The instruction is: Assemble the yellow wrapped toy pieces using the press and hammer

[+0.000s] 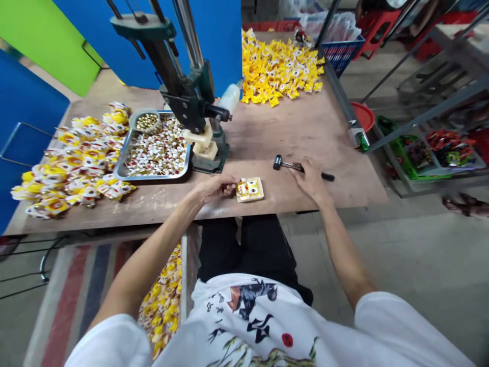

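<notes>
Left hand [219,188] has its fingers bent in and touching the left edge of the yellow-and-white piece [248,187], can't tell if they're really pinching it. That piece sits on a small cream block [255,197] near the front edge of the tabletop [267,132]. Right hand [310,178] is over the handle of a small hammer [297,166] lying right of the block, fingers partly spread, can't tell how firm the grip is. Metal tray [155,178] full of little parts is left of the press [191,102].

The left hand [218,188] touches a yellow-and-white piece [247,187]; the right hand [311,179] is on a hammer [287,164].
</notes>
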`<state>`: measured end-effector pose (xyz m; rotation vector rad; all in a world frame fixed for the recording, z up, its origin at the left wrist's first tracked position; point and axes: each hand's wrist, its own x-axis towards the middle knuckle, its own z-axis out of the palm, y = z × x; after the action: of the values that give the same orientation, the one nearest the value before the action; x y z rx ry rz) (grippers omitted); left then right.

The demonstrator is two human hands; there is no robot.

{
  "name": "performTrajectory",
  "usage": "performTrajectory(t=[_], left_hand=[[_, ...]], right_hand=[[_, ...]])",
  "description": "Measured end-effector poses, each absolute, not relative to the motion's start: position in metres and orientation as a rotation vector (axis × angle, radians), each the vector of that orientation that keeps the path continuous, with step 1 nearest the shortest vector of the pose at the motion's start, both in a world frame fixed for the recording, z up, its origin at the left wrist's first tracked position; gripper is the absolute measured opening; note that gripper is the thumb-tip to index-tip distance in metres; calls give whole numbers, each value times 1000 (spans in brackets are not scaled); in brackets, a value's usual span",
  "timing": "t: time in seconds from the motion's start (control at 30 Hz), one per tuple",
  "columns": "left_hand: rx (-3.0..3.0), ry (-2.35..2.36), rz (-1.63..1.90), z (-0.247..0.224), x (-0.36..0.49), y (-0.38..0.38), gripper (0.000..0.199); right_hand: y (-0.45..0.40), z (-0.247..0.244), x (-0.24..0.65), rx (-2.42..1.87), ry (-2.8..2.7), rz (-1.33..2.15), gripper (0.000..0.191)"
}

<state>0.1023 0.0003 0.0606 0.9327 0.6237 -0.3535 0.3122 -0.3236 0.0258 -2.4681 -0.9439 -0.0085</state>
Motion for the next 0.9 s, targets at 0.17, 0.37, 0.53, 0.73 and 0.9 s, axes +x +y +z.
performTrajectory(t=[0.17,0.37,0.53,0.73,0.9], left_hand=[[999,671,-253,60,107,-9,16],[955,697,-341,61,112,-10,18],[962,711,-276,60,113,-11,26],[1017,671,-142,55,107,-18,20],[1017,679,-70,51,102,-23,26]], right_hand=[[-320,31,316,-2456,-1063,103,39],[-304,64,288,-2282,-1072,231,41],[-283,81,258,-2064,-1211,365,43],[-268,107,241,-1991,-1379,284,45],[-272,103,227,-2073,-1045,-150,45]])
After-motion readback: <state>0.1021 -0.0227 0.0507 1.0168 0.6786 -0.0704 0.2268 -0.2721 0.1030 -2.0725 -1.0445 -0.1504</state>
